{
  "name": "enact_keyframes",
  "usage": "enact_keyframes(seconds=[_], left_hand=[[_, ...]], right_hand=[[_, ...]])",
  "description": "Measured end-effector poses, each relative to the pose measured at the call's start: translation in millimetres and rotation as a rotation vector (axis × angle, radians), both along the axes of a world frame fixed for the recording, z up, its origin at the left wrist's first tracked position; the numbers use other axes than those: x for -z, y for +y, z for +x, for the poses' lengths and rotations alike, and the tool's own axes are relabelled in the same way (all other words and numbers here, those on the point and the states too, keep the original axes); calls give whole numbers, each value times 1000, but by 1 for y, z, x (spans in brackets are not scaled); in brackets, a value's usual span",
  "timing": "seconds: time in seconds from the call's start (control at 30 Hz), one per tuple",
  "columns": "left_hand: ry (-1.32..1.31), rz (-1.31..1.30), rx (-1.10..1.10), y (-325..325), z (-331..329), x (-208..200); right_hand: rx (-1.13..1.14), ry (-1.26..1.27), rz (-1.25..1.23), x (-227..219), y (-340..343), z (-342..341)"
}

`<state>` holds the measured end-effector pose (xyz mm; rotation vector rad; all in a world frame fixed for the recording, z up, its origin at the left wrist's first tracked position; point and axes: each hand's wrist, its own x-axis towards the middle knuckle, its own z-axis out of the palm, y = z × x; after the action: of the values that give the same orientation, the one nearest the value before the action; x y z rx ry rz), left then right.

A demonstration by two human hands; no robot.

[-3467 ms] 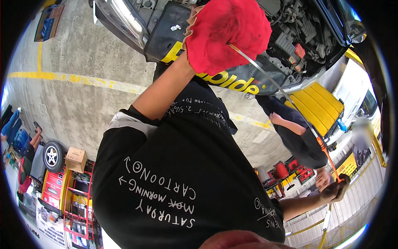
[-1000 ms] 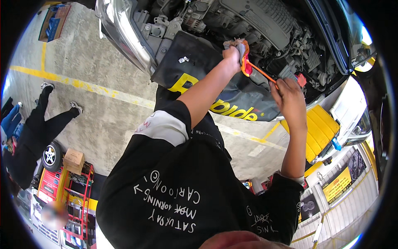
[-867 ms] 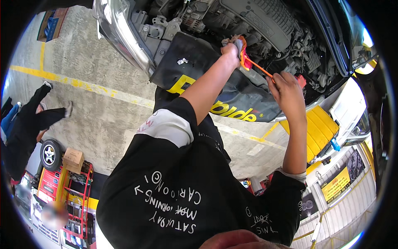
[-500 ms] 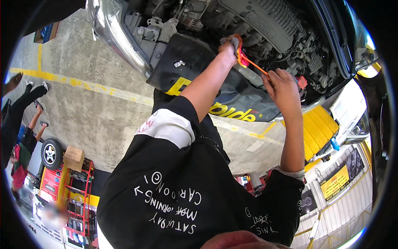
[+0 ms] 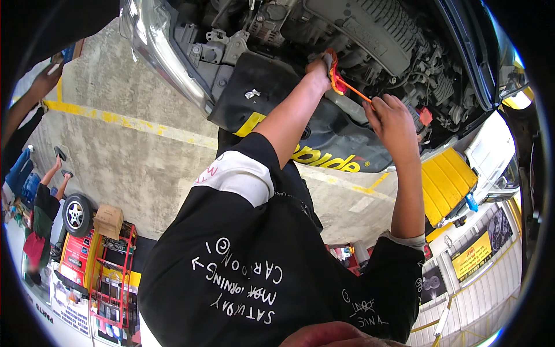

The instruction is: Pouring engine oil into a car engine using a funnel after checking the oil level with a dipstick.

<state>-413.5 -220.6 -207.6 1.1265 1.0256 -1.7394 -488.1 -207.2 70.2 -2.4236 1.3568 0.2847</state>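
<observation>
My left hand [image 5: 316,68] reaches over the front of a car's open engine bay, its fingers closed round an orange-red rag [image 5: 336,80]. A thin orange dipstick [image 5: 358,93] runs from the rag to my right hand [image 5: 393,120], which pinches its near end. The stick's other end is hidden in the rag. Beyond both hands lies the dark engine [image 5: 370,37] with its ribbed plastic cover. Under my left forearm, a black fender cover [image 5: 272,87] with yellow lettering drapes over the car's front edge.
A crumpled scrap [image 5: 252,93] lies on the fender cover, near the headlight [image 5: 165,55]. At far left, another person's arm [image 5: 34,87] shows, with more people below. A wheel [image 5: 77,214], a cardboard box [image 5: 108,220] and a red rack [image 5: 118,292] stand lower left; a yellow ribbed panel [image 5: 445,185] is right.
The view has shifted slightly. Both hands keep nearly the same places on rag and dipstick. At far left, another person's arm has come further into view.
</observation>
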Motion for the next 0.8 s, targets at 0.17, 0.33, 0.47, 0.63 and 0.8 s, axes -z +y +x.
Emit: enact_keyframes(seconds=[0.17,0.33,0.47,0.63,0.8], left_hand=[[-2,99,56,-5,2,8],[171,-119,-99,-12,6,-14],[316,-324,-17,5,8,-79],[152,-452,154,16,-11,-67],[-264,-679,181,29,-10,32]], right_hand=[[-28,-5,-18,10,-2,-4],[1,0,-47,20,-10,7],[30,-27,-145,51,4,-3],[331,-105,221,87,6,-7],[318,-95,317,130,17,24]])
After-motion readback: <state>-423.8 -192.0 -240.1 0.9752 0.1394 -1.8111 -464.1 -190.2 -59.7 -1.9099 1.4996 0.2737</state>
